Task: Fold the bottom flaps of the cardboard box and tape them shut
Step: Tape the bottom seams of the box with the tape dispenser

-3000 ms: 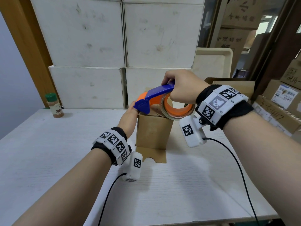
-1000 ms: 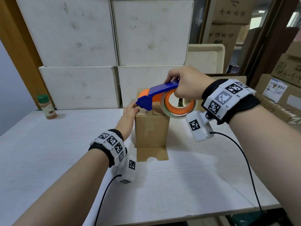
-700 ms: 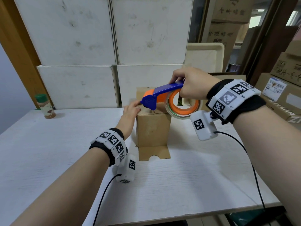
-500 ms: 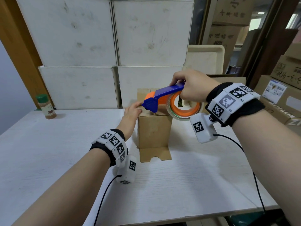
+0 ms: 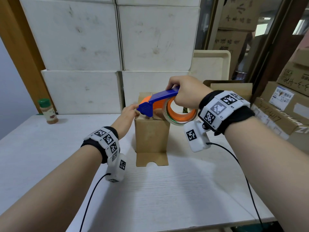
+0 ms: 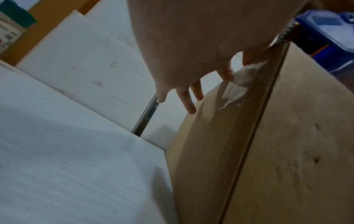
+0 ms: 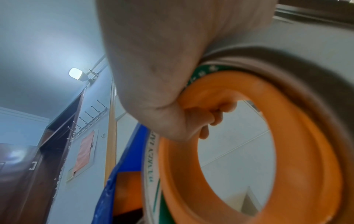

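Observation:
A small brown cardboard box (image 5: 151, 134) stands upright mid-table, with one flap (image 5: 151, 159) lying flat in front of it. My right hand (image 5: 182, 94) grips a blue and orange tape dispenser (image 5: 158, 98) whose nose rests over the box's top left edge. My fingers (image 7: 206, 118) curl through the roll's orange core (image 7: 306, 151). My left hand (image 5: 131, 109) touches the top left corner of the box. In the left wrist view its straight fingers (image 6: 188, 103) lie along the box's (image 6: 268, 151) side, beside a crumpled clear tape end (image 6: 243, 75). The box top is mostly hidden.
Stacked white boxes (image 5: 75, 39) form a wall behind the white table (image 5: 167, 198). A green-capped spice bottle (image 5: 48, 111) stands far left. A beige tray (image 5: 210, 64) leans at the back right, with brown cartons (image 5: 284, 104) beyond. Wrist-camera cables trail across the table.
Over three seconds my left hand has risen from the box's side to its top left corner. The dispenser has stayed over the box top, shifting only slightly.

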`<state>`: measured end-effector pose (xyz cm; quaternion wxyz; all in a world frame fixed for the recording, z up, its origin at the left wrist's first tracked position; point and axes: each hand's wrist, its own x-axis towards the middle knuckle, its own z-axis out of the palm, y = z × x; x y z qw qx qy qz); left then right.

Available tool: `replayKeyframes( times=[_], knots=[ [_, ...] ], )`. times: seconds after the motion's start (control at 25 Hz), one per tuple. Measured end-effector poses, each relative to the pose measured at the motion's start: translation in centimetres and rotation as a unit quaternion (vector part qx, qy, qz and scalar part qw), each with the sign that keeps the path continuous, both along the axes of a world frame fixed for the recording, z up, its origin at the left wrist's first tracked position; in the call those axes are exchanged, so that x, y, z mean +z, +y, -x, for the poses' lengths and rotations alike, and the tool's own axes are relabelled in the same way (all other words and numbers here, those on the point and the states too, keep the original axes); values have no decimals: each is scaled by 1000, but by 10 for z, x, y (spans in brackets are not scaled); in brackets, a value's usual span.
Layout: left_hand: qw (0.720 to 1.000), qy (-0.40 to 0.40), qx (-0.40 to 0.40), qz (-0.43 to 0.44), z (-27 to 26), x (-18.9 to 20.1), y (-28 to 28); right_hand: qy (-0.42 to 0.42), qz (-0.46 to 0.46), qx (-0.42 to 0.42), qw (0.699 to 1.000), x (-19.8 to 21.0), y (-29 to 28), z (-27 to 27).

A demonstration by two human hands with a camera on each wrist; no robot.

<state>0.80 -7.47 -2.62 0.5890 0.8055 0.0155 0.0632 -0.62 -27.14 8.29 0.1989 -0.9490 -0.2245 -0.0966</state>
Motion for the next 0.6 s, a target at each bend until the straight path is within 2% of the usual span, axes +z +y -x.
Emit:
replayKeyframes(
  times=[0.16,0.32,0.48,0.6],
  knots=[
    [1000,5,-1,7,-10,1,19,-8,-8,10,1000,0,17,2],
    [1000,-12,-14,-21,8,5,33,-9,-16,11,1000,-1,30,3],
    [999,-21,-1,-32,13,12,30,-6,-16,7,1000,-1,32,4],
    [1000,-4,26,-7,10,7,20,-4,-15,1,1000,-1,32,4]
  ],
)
